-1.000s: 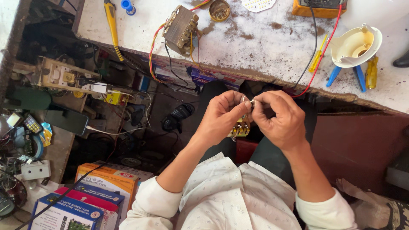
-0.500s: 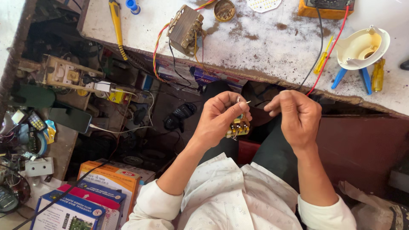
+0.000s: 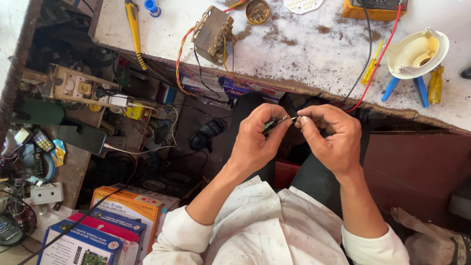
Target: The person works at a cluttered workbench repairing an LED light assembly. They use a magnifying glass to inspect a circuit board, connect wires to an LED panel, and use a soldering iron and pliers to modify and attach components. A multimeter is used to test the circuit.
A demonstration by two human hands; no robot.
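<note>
My left hand (image 3: 255, 140) pinches a small dark electronic component (image 3: 269, 126) in front of my lap, below the workbench edge. A thin bare wire lead (image 3: 289, 118) sticks out of it toward the right. My right hand (image 3: 331, 135) grips the end of that lead between thumb and forefinger. Both hands are close together, almost touching. The component is mostly hidden by my fingers.
The stained white workbench (image 3: 304, 49) carries a transformer with coloured wires (image 3: 212, 33), a yellow-handled screwdriver (image 3: 132, 24), an orange multimeter (image 3: 375, 9), a cream lamp housing (image 3: 417, 51) and blue-handled pliers (image 3: 402, 86). Left are a phone (image 3: 81, 139), a switchboard (image 3: 73, 88) and cartons (image 3: 122, 216).
The small board no longer hangs below my left fingers; the piece sits higher between my fingertips. My hands parted, then came together again on the wire lead.
</note>
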